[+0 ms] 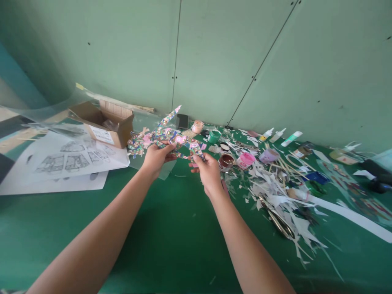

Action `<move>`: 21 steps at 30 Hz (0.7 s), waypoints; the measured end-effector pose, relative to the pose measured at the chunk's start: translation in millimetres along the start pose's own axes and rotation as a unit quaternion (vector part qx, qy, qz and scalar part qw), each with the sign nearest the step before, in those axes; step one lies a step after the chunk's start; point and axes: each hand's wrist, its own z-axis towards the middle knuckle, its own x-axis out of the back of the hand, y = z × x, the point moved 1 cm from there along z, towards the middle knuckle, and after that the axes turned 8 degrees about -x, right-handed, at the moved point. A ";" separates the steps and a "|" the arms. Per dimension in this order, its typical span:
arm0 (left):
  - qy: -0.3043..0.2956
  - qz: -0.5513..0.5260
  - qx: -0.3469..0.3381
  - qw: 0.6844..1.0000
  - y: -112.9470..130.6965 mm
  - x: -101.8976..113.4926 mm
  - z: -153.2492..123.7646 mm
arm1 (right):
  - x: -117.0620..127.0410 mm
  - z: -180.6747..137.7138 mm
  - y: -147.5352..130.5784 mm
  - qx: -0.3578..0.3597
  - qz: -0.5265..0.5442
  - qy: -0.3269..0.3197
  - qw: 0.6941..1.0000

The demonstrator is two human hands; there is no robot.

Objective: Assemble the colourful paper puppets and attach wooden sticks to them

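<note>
Both my hands hold up a flat, irregular paper cutout (162, 136) covered in a busy multicoloured print, with a pointed tip rising towards the wall. My left hand (156, 158) pinches its lower middle edge, thumb on top. My right hand (208, 171) grips its right end between thumb and fingers. The cutout hangs above the green table (171, 228), tilted a little to the left.
An open cardboard box (105, 122) and large white printed sheets (67, 161) lie at the left. To the right are small paint pots (226, 161), glue bottles (290, 139), scissors (280, 222) and a heap of white paper scraps (275, 192). A green wall stands behind.
</note>
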 end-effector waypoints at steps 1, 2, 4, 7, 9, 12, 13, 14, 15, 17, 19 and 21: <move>-0.004 -0.006 0.008 1.000 -0.1 -0.3 -0.4 | 0.7 0.8 0.1 0.001 0.002 0.000 1.000; -0.009 -0.013 0.015 1.000 -0.1 -0.7 -0.8 | 1.2 1.4 0.1 0.002 0.001 0.000 1.000; -0.021 -0.024 0.029 0.999 0.1 -1.7 -1.7 | 1.7 2.2 0.5 0.005 -0.003 -0.002 1.000; -0.035 -0.037 0.041 0.998 0.6 -3.0 -2.9 | 2.0 2.6 1.3 0.004 -0.009 0.001 1.000; -0.035 -0.037 0.046 0.998 1.1 -3.5 -3.7 | 2.5 2.5 1.3 0.007 -0.011 0.012 1.000; -0.046 -0.027 0.060 0.997 1.9 -4.4 -5.2 | 4.5 1.8 -0.1 0.040 -0.039 0.037 0.998; -0.054 -0.025 0.063 0.996 2.2 -4.9 -5.8 | 5.3 1.5 -0.8 0.054 -0.054 0.044 0.996; -0.063 -0.024 0.065 0.996 2.5 -5.3 -6.5 | 6.0 1.2 -1.5 0.064 -0.065 0.048 0.995; -0.073 -0.024 0.065 0.995 2.7 -5.8 -7.2 | 6.6 1.0 -2.0 0.069 -0.072 0.047 0.994; -0.091 -0.021 0.062 0.994 2.3 -6.9 -8.5 | 7.3 0.5 -2.9 0.063 -0.070 0.038 0.995; -0.103 -0.012 0.062 0.993 0.6 -7.9 -9.4 | 7.3 0.0 -3.6 0.048 -0.066 0.028 0.996; -0.107 -0.001 0.061 0.992 -2.0 -8.5 -9.9 | 6.8 -0.6 -4.2 0.033 -0.070 0.025 0.997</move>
